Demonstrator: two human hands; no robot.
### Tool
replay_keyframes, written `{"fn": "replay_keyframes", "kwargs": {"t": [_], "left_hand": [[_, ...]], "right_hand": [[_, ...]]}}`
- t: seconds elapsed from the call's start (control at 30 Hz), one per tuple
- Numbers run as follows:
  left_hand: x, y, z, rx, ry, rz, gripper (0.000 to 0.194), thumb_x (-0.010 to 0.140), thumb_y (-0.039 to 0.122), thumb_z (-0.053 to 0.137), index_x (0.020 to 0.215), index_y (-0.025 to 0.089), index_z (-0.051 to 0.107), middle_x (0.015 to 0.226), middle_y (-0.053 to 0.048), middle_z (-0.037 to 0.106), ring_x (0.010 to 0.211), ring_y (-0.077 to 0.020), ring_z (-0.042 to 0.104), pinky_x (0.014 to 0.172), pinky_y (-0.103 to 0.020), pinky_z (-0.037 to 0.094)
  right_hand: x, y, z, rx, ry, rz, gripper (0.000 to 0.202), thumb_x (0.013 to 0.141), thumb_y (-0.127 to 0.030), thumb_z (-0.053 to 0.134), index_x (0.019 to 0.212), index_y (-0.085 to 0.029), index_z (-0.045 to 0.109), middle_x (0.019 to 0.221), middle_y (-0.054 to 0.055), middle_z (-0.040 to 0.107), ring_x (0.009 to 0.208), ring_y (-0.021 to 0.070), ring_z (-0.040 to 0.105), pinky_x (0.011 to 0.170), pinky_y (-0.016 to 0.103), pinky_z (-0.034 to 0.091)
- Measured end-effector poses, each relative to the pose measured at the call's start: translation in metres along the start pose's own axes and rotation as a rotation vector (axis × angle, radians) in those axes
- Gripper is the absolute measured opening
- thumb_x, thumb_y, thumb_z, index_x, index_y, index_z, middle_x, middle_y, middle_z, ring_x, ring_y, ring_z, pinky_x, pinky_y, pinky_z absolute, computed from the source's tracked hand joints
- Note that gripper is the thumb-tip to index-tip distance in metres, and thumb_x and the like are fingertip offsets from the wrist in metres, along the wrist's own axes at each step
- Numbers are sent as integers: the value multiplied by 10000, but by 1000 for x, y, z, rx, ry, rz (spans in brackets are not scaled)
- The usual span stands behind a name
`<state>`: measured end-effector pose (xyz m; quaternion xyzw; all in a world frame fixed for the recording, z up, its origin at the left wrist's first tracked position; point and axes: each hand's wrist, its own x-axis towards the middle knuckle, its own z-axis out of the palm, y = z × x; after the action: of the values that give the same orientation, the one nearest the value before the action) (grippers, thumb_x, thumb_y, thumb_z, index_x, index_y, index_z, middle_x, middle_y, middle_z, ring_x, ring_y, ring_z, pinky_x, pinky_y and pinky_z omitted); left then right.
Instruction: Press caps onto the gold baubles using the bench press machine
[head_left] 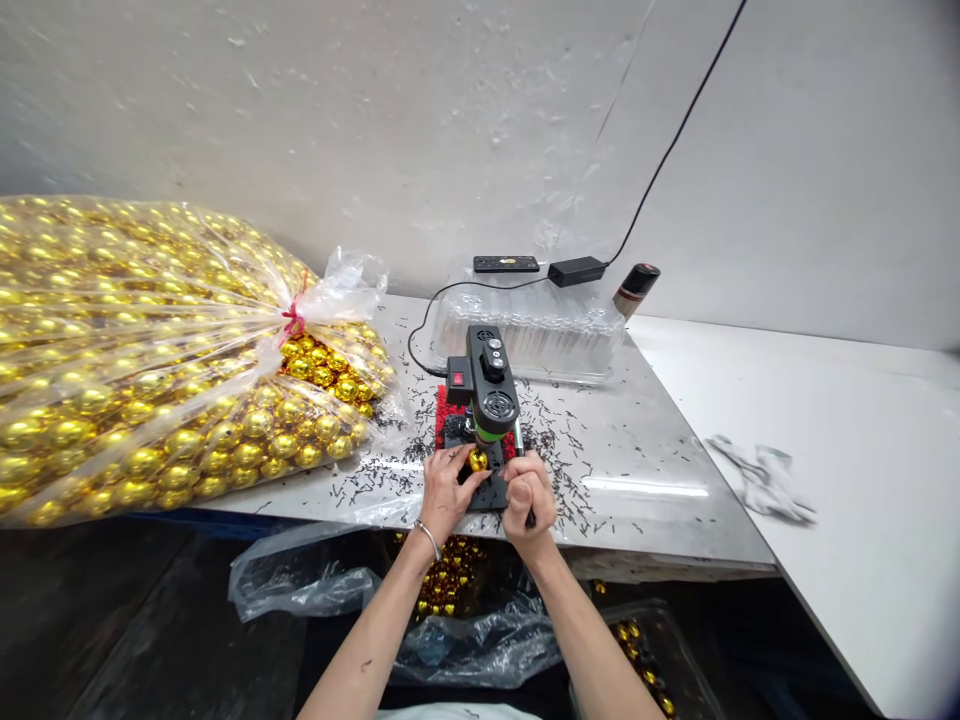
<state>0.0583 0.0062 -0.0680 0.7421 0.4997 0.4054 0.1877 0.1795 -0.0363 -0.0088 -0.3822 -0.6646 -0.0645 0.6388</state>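
A black bench press machine [491, 385] with a red switch stands on the metal table. Under its head sits a shiny gold ball [478, 459], pinched between the thumb and fingers of my left hand [448, 490]. My right hand [529, 497] is wrapped round the machine's lever handle [531, 519], just right of the base. Small black strips [574, 470] lie scattered around the machine. Red bits [441, 415] show behind the base.
A large clear bag of gold balls [172, 370], tied with red string, fills the left. Behind the machine are a clear plastic tray [525, 330], a power adapter [576, 271] and a spray can [636, 290]. White gloves [765, 480] lie right. Below hangs an open bag of gold balls [450, 580].
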Motion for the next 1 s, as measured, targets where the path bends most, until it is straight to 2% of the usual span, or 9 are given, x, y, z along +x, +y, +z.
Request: {"fn": "replay_keyframes", "kwargs": {"t": [0.13, 0.27, 0.43, 0.57, 0.7, 0.77, 0.8, 0.87, 1.0], "left_hand": [[-1, 1, -1, -6, 2, 6, 317, 851, 369, 686, 1120, 201, 689, 1072, -102, 717, 983, -253, 625, 900, -424, 456], [1, 1, 0, -9, -5, 3, 317, 848, 360, 689, 1121, 198, 692, 1065, -105, 718, 976, -257, 628, 895, -430, 461], [2, 3, -1, -16, 47, -8, 311, 818, 330, 726, 1103, 209, 696, 1053, -90, 723, 982, -261, 632, 911, -446, 461], [-28, 12, -20, 14, 97, 100, 344, 868, 338, 669, 1182, 201, 651, 1074, -102, 709, 1017, -262, 621, 922, -448, 458], [-75, 20, -39, 86, 18, 242, 434, 867, 387, 664, 1253, 198, 602, 1093, -105, 697, 1027, -259, 622, 923, -439, 469], [-81, 18, -44, 134, 31, 249, 437, 867, 407, 656, 1243, 189, 603, 1090, -111, 693, 1018, -259, 625, 910, -434, 481], [-77, 15, -47, 162, 51, 239, 412, 883, 394, 635, 1237, 186, 604, 1099, -116, 689, 1026, -258, 623, 907, -429, 485], [-53, 5, -55, 240, 121, 189, 338, 929, 333, 564, 1229, 185, 609, 1140, -127, 673, 1075, -260, 607, 926, -429, 480], [28, -25, -85, 457, 339, -69, 331, 948, 213, 454, 1231, 143, 609, 1283, -190, 586, 1271, -335, 476, 1035, -519, 395]], "right_hand": [[-7, 9, 2, -24, -12, -51, 281, 967, -170, 320, 713, -218, 428, 704, 0, 501, 672, 141, 541, 747, 374, 485], [-2, 8, -1, -37, -63, -130, 252, 948, -156, 361, 719, -217, 447, 672, -5, 507, 648, 141, 528, 680, 336, 472], [36, -17, -9, 7, -5, 69, 284, 928, -103, 383, 670, -209, 432, 667, 4, 492, 631, 131, 491, 565, 279, 386], [61, -34, -14, 44, -35, 227, 290, 947, -135, 415, 666, -202, 436, 647, -16, 456, 619, 115, 466, 577, 267, 367], [57, -34, -15, 29, -40, 238, 272, 944, -139, 421, 685, -196, 478, 668, -5, 494, 641, 122, 487, 602, 276, 379], [50, -31, -13, 30, -21, 217, 290, 936, -126, 424, 658, -198, 464, 673, 0, 507, 655, 127, 495, 615, 281, 385], [48, -29, -13, 32, -12, 209, 295, 933, -121, 427, 650, -199, 456, 674, 0, 508, 656, 128, 496, 616, 282, 385], [45, -28, -12, 32, -2, 200, 288, 928, -111, 433, 655, -198, 455, 672, -3, 506, 649, 126, 495, 608, 279, 379], [44, -27, -11, 29, -9, 170, 267, 916, -87, 439, 673, -194, 465, 674, -7, 508, 639, 123, 498, 587, 275, 370]]}}
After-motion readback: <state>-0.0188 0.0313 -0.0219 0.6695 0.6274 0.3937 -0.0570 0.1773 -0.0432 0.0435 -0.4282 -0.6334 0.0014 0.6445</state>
